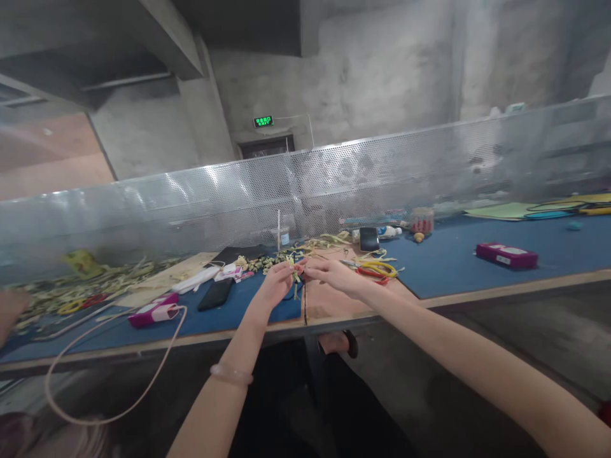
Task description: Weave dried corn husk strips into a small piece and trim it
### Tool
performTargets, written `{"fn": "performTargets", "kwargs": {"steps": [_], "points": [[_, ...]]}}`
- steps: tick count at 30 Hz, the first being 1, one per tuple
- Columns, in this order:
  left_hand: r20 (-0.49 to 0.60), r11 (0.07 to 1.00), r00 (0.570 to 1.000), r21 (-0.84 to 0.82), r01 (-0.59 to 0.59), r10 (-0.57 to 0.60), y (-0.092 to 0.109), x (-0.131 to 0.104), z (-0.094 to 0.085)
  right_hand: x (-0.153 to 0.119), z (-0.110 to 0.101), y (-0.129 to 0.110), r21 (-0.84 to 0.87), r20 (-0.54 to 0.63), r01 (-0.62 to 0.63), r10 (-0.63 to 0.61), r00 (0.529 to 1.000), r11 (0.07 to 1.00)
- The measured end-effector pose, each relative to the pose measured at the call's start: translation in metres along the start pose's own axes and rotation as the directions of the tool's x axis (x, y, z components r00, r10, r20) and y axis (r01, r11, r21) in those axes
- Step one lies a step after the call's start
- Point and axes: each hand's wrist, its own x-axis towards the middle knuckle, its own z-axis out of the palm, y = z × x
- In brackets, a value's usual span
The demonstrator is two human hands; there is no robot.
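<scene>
Above the front part of the workbench, my left hand (277, 282) and my right hand (330, 275) nearly meet, fingertips pinched. Between them is a small yellow-green strip piece (296, 278), with thin ends hanging down; its exact form is too small to tell. Both hands seem closed on it. Scissors with yellow and red handles (380, 270) lie just right of my right hand. A heap of green and yellow strips (270, 261) is spread behind my hands.
A black phone (216, 294) and a purple box with a cable (151, 310) are at left. Another purple box (506, 255), a jar (422, 221) and a dark phone (369, 239) are at right. Another person's blurred hand (12, 310) shows at far left. A perforated metal screen (324, 184) stands behind.
</scene>
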Motion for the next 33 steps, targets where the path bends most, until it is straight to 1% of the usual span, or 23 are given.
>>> {"fn": "performTargets", "kwargs": {"steps": [3,5,6,9,11,17,19,21,24,26,27,30,32,33], "points": [[-0.04,0.998,0.999,0.043,0.034,-0.032,-0.002,-0.001,0.0,0.003,0.019,0.001,0.233,0.0,-0.032,0.033,0.999,0.972],[-0.057,0.997,0.997,0.061,0.053,-0.049,-0.003,-0.002,-0.001,0.004,0.025,0.004,0.315,-0.032,-0.04,0.053,0.998,0.948],[-0.061,0.996,0.997,0.068,0.06,-0.056,-0.004,-0.002,-0.002,0.004,0.027,0.006,0.327,-0.052,-0.039,0.059,0.997,0.944],[-0.062,0.994,0.996,0.081,0.07,-0.065,-0.005,-0.003,-0.003,0.004,0.026,0.012,0.265,-0.105,-0.021,0.051,0.993,0.964],[-0.07,0.994,0.995,0.081,0.076,-0.07,-0.006,-0.003,-0.002,0.004,0.024,0.015,0.235,-0.117,-0.006,0.035,0.993,0.972],[-0.071,0.996,0.994,0.015,0.09,-0.088,-0.009,-0.004,0.005,-0.001,0.017,0.011,0.228,-0.065,0.024,-0.009,0.998,0.973],[-0.058,0.995,0.993,0.003,0.103,-0.102,-0.009,-0.004,0.006,-0.004,0.015,0.008,0.218,-0.059,0.017,-0.004,0.998,0.976],[-0.041,0.996,0.995,0.01,0.093,-0.092,-0.009,-0.003,0.006,-0.007,0.013,0.005,0.218,-0.079,-0.01,0.028,0.996,0.976],[-0.048,0.997,0.997,0.044,0.065,-0.063,-0.009,-0.001,0.005,-0.009,0.007,0.003,0.229,-0.183,-0.085,0.128,0.975,0.97],[-0.075,0.99,0.994,0.109,0.09,-0.082,-0.009,0.0,0.006,-0.009,0.002,0.001,0.226,-0.286,-0.114,0.178,0.942,0.967],[-0.094,0.982,0.991,0.155,0.109,-0.095,-0.01,0.001,0.007,-0.008,-0.001,0.0,0.209,-0.336,-0.112,0.179,0.925,0.971],[-0.168,0.943,0.982,0.302,0.139,-0.09,-0.013,0.001,0.013,-0.005,-0.009,-0.004,0.12,-0.441,-0.057,0.105,0.891,0.991],[-0.213,0.916,0.976,0.38,0.131,-0.051,-0.016,0.002,0.018,-0.003,-0.011,-0.007,0.048,-0.45,-0.005,0.026,0.892,0.999],[-0.221,0.903,0.975,0.411,0.122,-0.031,-0.017,0.002,0.02,-0.002,-0.011,-0.008,0.008,-0.429,0.018,-0.013,0.903,1.0]]}}
